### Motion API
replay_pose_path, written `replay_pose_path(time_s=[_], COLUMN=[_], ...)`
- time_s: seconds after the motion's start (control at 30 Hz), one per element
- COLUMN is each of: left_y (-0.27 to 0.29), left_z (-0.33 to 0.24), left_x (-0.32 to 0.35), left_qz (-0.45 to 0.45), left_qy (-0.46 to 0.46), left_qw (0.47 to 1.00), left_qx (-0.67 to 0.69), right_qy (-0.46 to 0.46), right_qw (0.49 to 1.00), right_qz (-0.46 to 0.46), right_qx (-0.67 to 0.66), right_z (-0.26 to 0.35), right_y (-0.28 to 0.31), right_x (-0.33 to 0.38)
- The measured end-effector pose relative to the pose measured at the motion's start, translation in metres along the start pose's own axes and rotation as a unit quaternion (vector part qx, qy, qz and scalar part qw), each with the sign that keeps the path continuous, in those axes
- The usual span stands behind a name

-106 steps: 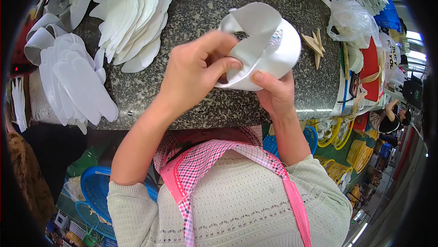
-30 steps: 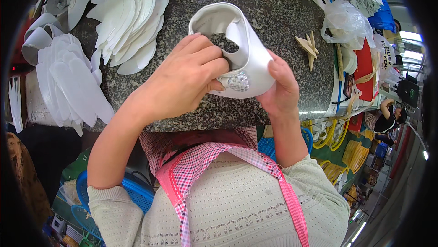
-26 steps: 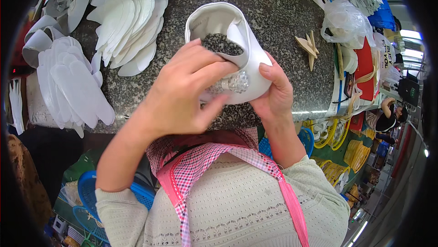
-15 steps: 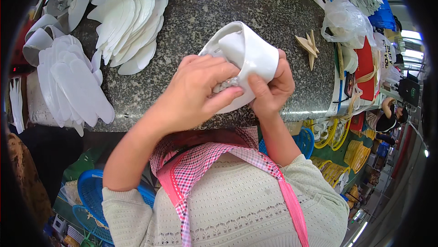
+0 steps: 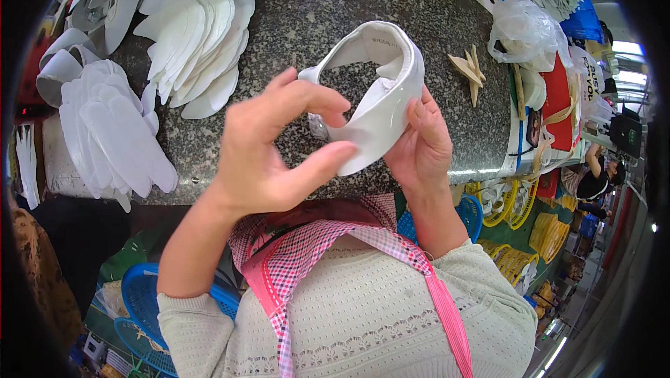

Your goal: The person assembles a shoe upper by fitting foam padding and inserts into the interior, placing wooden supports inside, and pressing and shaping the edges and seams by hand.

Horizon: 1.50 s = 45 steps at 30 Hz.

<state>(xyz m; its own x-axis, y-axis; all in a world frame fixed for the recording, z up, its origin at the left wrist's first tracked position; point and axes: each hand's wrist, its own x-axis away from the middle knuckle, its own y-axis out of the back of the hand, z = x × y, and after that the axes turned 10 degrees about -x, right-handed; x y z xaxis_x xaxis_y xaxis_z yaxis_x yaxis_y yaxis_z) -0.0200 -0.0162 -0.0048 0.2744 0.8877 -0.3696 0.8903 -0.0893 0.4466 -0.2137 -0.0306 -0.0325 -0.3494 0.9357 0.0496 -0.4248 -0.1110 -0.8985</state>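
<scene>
Head view: a person's right hand grasps a white shoe upper just off centre toward one o'clock; the left hand, at the upper's eight o'clock, curves with fingers parted, contact unclear. Yellow baskets at three o'clock hold white pieces.

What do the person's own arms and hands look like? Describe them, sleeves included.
The left hand and right hand are ungloved. Both forearms are bare below pale, textured knit sleeves ending near the elbows.
</scene>
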Motion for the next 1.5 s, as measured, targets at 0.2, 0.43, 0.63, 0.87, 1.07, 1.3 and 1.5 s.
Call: replay_pose_path(time_s=[0.2, 0.43, 0.63, 0.87, 1.07, 1.3, 1.5], left_y=[-0.033, -0.026, -0.012, -0.031, -0.042, -0.030, -0.026], left_z=[0.007, -0.004, -0.001, -0.002, -0.001, -0.008, -0.010], left_x=[0.010, 0.006, -0.004, -0.001, -0.002, -0.014, -0.021], left_qz=[-0.116, -0.073, 0.069, -0.073, -0.162, -0.013, 0.001], left_qy=[-0.024, -0.062, -0.025, -0.049, -0.016, 0.185, 0.137], left_qw=[0.990, 0.961, 0.991, 0.987, 0.981, 0.966, 0.979], left_qx=[-0.081, -0.260, -0.116, -0.135, -0.104, 0.181, 0.154], right_qy=[0.020, 0.116, 0.161, 0.160, 0.187, 0.227, 0.287], right_qw=[0.999, 0.988, 0.974, 0.975, 0.971, 0.957, 0.911], right_qz=[-0.009, 0.023, 0.051, -0.041, -0.031, -0.043, -0.018], right_qx=[-0.037, 0.094, 0.151, 0.149, 0.149, 0.178, 0.297], right_z=[-0.001, 0.009, 0.006, -0.004, -0.009, -0.012, -0.005], right_y=[0.001, 0.010, 0.017, -0.001, 0.000, -0.009, -0.013], right_x=[0.001, -0.001, -0.003, 0.002, 0.002, -0.003, -0.005])
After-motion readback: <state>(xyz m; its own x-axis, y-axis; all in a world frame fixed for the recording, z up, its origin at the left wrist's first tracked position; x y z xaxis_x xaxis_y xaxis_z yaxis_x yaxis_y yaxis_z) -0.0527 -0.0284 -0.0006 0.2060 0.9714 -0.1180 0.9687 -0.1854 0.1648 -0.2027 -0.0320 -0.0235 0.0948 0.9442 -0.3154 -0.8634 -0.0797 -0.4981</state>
